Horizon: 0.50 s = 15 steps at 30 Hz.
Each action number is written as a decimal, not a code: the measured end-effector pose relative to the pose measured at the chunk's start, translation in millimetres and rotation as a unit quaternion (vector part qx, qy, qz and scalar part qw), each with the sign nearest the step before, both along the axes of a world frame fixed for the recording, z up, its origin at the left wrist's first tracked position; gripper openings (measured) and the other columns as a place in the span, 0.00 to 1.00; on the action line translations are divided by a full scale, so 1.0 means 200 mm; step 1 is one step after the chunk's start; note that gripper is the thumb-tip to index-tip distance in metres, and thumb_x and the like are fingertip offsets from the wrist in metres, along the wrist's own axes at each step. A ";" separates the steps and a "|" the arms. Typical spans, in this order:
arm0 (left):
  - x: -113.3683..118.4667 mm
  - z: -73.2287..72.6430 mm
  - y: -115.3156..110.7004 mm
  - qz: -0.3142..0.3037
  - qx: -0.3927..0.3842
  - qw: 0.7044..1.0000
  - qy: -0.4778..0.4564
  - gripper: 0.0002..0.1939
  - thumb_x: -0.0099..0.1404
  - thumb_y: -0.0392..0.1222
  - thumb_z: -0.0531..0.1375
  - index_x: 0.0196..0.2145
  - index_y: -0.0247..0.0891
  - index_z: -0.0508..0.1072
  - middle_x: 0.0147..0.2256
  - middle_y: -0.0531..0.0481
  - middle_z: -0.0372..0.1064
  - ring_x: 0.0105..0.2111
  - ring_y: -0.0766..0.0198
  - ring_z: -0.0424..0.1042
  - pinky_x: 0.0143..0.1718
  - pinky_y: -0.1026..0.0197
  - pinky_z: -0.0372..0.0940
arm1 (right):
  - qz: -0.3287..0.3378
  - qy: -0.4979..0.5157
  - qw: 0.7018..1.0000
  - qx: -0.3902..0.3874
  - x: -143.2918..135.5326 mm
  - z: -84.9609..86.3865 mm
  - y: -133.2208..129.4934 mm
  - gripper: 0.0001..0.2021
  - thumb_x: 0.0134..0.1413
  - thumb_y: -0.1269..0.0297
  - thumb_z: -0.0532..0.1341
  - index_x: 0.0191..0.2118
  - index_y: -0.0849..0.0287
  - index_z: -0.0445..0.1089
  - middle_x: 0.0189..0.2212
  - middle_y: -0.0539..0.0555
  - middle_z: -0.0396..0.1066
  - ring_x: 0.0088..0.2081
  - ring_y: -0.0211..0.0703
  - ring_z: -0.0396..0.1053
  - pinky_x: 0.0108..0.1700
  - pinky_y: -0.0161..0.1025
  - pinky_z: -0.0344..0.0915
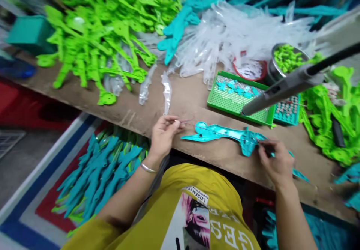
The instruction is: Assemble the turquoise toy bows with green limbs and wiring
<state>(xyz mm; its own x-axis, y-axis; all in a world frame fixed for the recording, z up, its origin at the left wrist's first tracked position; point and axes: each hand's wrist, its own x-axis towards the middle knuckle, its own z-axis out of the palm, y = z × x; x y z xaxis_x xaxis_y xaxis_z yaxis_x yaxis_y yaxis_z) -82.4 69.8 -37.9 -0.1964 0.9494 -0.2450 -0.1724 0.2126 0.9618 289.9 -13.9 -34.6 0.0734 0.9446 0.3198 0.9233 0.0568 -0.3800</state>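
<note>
Teal piece (pixel 229 133), between left hand (pixel 164 135) and right (pixel 278 161)

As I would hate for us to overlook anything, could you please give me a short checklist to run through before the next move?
1. Left hand pinching the thin cord: ok.
2. Teal part lying with its ribbed inner side up: ok.
3. Cord seated in the part along its whole length: cannot tell; it is too fine to follow.
4. Right hand gripping the cord's other end: cannot tell; its fingertips are at the part's far end.
5. Green tray stocked with small pieces: ok.
</note>
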 end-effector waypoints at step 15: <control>0.12 0.05 -0.05 -0.094 0.090 0.991 0.028 0.10 0.61 0.46 0.71 0.34 0.37 0.79 0.34 0.49 0.81 0.36 0.62 0.79 0.41 0.60 0.75 | 0.192 0.141 0.968 -0.076 -0.78 0.27 0.39 0.13 0.67 0.54 0.60 0.48 0.55 0.75 0.46 0.58 0.80 0.51 0.55 0.75 0.64 0.61 0.60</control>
<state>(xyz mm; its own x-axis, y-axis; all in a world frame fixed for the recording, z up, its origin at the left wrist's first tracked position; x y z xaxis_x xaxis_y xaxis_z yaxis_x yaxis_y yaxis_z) -58.4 58.9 -28.2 -0.0213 0.9979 -0.0615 -0.0906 0.0593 0.9941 134.7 63.1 19.9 -0.2283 0.9542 0.1935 0.7040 0.2991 -0.6441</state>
